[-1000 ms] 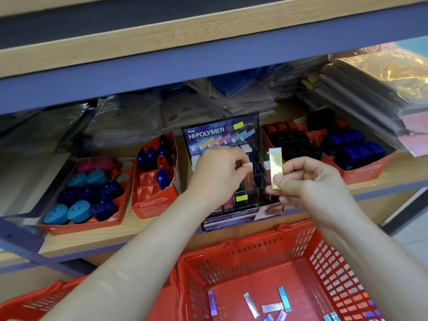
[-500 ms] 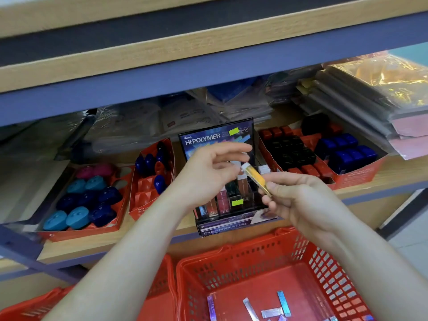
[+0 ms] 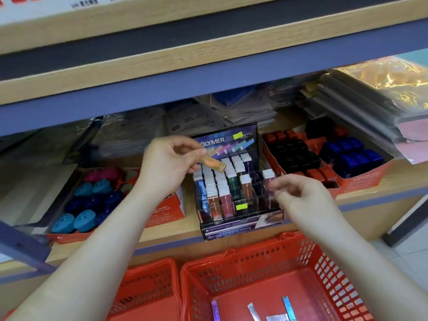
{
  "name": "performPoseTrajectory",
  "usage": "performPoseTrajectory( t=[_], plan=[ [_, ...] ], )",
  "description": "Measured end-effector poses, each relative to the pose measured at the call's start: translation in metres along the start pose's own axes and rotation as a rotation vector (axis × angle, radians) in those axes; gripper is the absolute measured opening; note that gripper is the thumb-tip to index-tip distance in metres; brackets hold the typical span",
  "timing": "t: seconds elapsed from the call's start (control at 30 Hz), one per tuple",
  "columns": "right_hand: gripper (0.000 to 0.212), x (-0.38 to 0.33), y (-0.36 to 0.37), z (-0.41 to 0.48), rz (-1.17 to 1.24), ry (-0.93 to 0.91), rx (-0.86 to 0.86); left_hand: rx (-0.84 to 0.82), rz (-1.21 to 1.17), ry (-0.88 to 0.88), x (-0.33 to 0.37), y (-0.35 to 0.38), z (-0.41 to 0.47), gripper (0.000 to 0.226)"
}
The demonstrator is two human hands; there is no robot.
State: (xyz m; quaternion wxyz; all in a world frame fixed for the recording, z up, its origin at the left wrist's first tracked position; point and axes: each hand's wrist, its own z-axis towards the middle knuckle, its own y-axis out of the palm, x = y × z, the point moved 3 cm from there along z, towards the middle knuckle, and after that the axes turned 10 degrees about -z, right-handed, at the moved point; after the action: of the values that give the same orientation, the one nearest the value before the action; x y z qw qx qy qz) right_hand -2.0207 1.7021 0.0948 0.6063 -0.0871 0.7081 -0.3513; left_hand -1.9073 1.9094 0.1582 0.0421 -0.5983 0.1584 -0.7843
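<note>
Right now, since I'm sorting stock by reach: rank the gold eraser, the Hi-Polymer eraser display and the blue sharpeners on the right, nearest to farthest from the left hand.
1. The gold eraser, pinched in the left hand.
2. The eraser display, just right of that hand.
3. The blue sharpeners, in the far right tray.

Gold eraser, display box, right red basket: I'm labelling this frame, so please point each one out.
gold eraser [image 3: 214,163], head view, middle of its sleeve.
display box [image 3: 229,230], head view, front lip.
right red basket [image 3: 253,249], head view, back rim.
</note>
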Motion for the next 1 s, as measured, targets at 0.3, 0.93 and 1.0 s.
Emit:
performPoseTrajectory(
  t=[0.3,0.93,1.0],
  plan=[
    [0.031,0.003,0.005,-0.001,-0.379,-0.164,0.0,-0.192,0.285,0.074,-0.003,0.045,0.017,0.01],
    [0.026,0.005,0.005,-0.001,-0.264,-0.172,-0.041,-0.458,0.659,0.188,-0.007,0.083,0.031,0.014],
    [0.026,0.005,0.003,-0.001,-0.247,-0.182,-0.034,-0.452,0.625,0.164,-0.006,0.081,0.031,0.01]
  ],
)
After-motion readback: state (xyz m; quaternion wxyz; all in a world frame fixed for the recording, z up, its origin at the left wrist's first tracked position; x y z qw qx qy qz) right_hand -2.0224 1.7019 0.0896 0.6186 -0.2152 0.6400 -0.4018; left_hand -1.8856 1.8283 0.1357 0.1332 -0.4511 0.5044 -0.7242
